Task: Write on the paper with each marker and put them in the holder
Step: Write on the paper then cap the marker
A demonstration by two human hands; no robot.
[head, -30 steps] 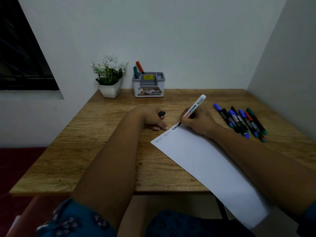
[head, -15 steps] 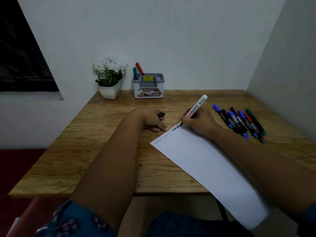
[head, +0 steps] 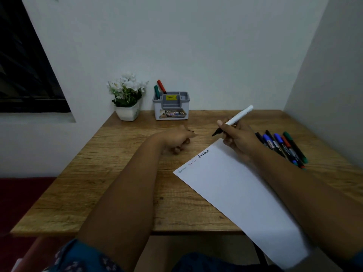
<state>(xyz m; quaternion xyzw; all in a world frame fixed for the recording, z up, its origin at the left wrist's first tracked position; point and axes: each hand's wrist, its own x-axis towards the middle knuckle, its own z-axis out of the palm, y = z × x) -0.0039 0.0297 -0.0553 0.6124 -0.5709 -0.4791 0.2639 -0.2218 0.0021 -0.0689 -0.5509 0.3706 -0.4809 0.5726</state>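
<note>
My right hand (head: 238,138) holds a white marker (head: 236,118) with its black tip bare, lifted off the white paper (head: 239,193). Three words are written along the paper's top edge, the last in bold black. My left hand (head: 177,139) is curled on the table left of the paper, with the small black cap (head: 190,131) barely showing at its fingers. The grey and white holder (head: 171,106) stands at the back, with a green marker (head: 156,92) and a red marker (head: 161,86) in it. Several loose markers (head: 282,146) lie to the right of my right hand.
A white pot of white flowers (head: 127,98) stands left of the holder at the back of the wooden table (head: 121,173). Walls close the back and right sides. A dark window is at the left. The paper overhangs the table's front edge.
My right hand has raised the marker tip off the paper after finishing the bold word. My left hand has shifted slightly away from the paper's corner.
</note>
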